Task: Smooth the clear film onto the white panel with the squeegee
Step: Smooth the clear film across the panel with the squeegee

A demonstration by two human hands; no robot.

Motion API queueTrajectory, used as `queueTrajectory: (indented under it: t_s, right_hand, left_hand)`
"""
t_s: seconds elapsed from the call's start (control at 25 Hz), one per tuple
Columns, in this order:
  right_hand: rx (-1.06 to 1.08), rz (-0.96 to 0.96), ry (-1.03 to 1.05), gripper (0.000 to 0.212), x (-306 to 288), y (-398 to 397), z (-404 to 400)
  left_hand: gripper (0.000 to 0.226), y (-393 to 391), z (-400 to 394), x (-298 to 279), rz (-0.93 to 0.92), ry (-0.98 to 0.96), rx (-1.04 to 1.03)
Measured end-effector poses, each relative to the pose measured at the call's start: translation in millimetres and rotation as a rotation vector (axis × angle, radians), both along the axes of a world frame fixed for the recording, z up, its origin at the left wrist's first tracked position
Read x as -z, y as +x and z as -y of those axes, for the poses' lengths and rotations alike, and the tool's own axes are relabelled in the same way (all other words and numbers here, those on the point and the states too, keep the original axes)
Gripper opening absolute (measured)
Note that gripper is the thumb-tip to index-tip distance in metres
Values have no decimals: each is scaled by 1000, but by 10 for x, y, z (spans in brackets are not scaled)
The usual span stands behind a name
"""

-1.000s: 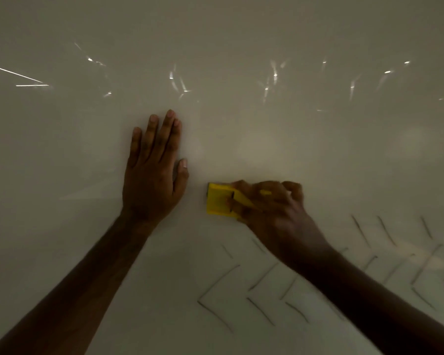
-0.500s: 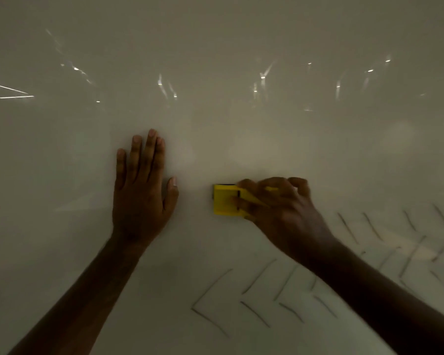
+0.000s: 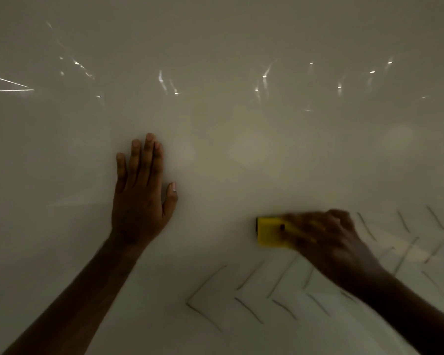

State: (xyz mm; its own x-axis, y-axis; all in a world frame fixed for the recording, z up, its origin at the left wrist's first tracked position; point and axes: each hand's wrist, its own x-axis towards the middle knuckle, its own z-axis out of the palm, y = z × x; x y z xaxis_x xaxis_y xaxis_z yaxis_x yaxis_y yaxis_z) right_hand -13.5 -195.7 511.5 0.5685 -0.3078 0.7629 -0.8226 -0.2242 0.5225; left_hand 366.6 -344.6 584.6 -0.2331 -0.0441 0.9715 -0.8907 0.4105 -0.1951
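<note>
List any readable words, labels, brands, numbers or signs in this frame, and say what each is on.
No readable text anywhere.
Yellow squeegee, held in the right hand: no brand or label visible; one small dark spot, not a character.
White panel: only arrow-like chevron marks pointing left, no letters or numbers.
Left hand lies flat on the panel; nothing written there.
</note>
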Motion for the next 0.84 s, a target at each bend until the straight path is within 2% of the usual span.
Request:
queueTrajectory:
  t_s: [0.12, 0.2, 0.28, 0.36, 0.44, 0.52, 0.72, 0.84]
  right_hand:
    - [5, 227, -122, 32, -490, 66, 75]
    - [-24, 325, -139, 30, -537, 248, 192]
    - [-38, 269, -120, 32, -307, 367, 260]
    - [-52, 108, -42, 39, 50, 313, 216]
    - [-35, -33, 29, 45, 307, 72, 98]
    - [8, -60, 38, 46, 314, -284, -24]
    - [10, 253, -106, 36, -389, -606, -73]
    - [-70, 439, -104, 35, -445, -392, 53]
  left_hand:
    - [72, -101, -19, 63, 45, -3, -37]
    - [71, -270, -67, 109, 76, 3, -35]
    - [72, -476, -125, 134, 102, 7, -21]
    - [72, -616, -167, 113, 119, 12, -10]
    - [71, -666, -179, 71, 126, 9, 0]
    - [70, -670, -179, 44, 145, 3, -1]
    - [70, -868, -217, -75, 168, -24, -21]
    - [69, -1059, -255, -152, 151, -24, -18]
